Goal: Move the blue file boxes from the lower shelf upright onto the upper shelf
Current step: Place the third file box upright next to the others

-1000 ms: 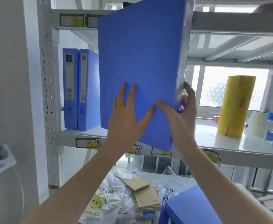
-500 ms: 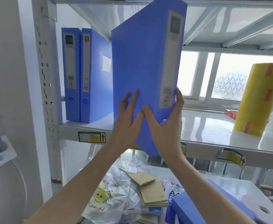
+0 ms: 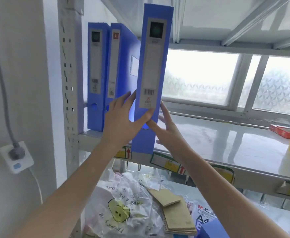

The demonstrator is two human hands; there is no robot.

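Both hands, left hand (image 3: pixel 122 122) and right hand (image 3: pixel 166 129), clamp the upright file box (image 3: pixel 152 79) at the upper shelf (image 3: pixel 226 145) front edge; it should slide back squarely beside the two shelved boxes (image 3: pixel 106 74), kept vertical.

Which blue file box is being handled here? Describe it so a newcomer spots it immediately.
Find the upper shelf of the white metal rack. Two blue file boxes stand at its left end against the post. The one meant is the third box, right of them, spine forward, tallest in view, clasped near its base by the left hand and right hand.
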